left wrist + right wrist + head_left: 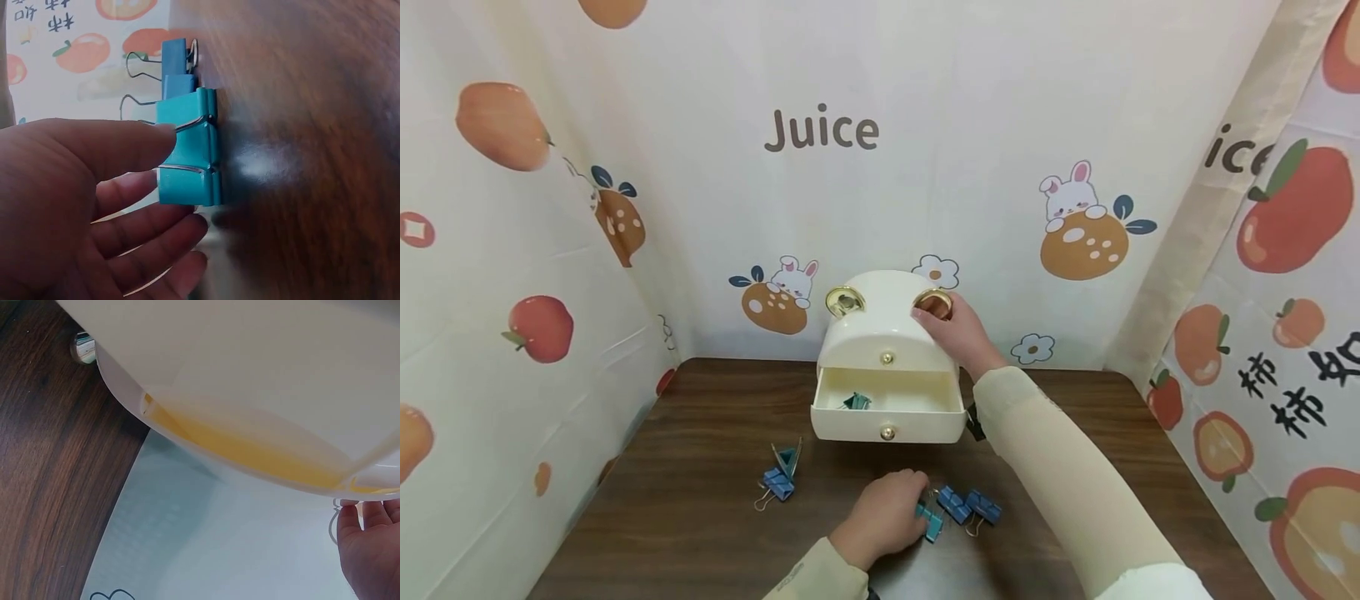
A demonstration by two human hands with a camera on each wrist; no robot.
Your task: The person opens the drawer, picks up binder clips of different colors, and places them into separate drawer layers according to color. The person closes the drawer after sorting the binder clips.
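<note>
Our left hand (883,512) pinches the teal clip (932,525), blue clips (954,505) just beside it. Our right hand (964,335) grips the gold-rimmed ear (932,292).

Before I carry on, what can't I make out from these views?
Upper drawer contents, head view: hidden by its closed front.
Floor of the lower drawer nearest its front, head view: hidden by that raised front.
Nearer blue binder clip, left wrist view: partly behind the teal binder clip.
Right hand, right wrist view: partly cut off by the right edge.
Black object, head view: too little shows beside the right sleeve to identify it.
</note>
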